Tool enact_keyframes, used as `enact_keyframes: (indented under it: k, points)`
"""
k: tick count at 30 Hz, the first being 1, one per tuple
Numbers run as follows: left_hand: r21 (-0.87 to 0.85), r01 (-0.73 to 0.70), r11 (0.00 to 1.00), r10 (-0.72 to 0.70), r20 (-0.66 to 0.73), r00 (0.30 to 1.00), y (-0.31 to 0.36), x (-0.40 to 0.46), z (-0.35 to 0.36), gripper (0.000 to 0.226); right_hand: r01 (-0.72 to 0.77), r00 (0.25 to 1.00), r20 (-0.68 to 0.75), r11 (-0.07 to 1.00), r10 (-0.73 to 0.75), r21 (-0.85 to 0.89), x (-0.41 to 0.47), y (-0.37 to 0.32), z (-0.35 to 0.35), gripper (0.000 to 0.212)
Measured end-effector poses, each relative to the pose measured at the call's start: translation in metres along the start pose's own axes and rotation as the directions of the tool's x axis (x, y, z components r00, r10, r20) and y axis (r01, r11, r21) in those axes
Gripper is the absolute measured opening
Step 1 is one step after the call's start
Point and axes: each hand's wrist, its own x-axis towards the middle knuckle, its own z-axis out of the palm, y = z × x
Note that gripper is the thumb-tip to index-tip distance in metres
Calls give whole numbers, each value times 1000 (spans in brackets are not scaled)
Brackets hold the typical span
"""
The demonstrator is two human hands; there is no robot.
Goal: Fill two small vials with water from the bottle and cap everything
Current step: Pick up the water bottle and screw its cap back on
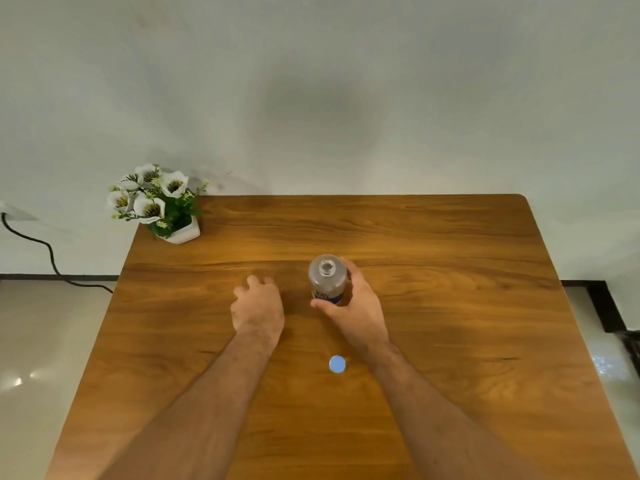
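Observation:
A clear water bottle (327, 277) with a blue label stands upright and uncapped in the middle of the wooden table (450, 306). My right hand (356, 306) wraps around its right side and front. Its blue cap (337, 364) lies flat on the table nearer to me, between my forearms. My left hand (258, 306) hovers palm-down just left of the bottle, fingers curled; whatever may be under it is hidden. No vials show anywhere in view.
A white pot of white flowers (162, 202) stands at the table's far left corner. The wall rises right behind the far edge. A black cable (41, 251) runs along the floor at the left.

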Motion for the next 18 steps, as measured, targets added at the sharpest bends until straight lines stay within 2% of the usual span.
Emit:
enact_keyframes:
  k: [3,5,7,11,15,18]
  points:
    - [82,-27,996,23,49,999,1,2,3,27,17,1000,13,999,-17,34,3,-2,0,90]
    - [72,-49,996,44,75,996,5,2,0,17,26,999,18,999,-27,41,2,-3,0,85]
    - [-50,-34,998,38,73,997,7,4,-5,11,32,999,11,999,-32,29,2,-5,-2,82]
    - [-328,-54,943,62,12,998,3,8,-23,17,7,1000,-25,1000,-6,22,0,-13,-1,76]
    - [-341,-166,925,166,-29,986,-8,-2,-43,20,14,998,-63,999,-12,33,-4,-38,-2,75]
    - [-469,-156,869,135,-78,988,-19,-9,-61,27,78,993,-94,997,-77,3,-7,-67,-5,77]
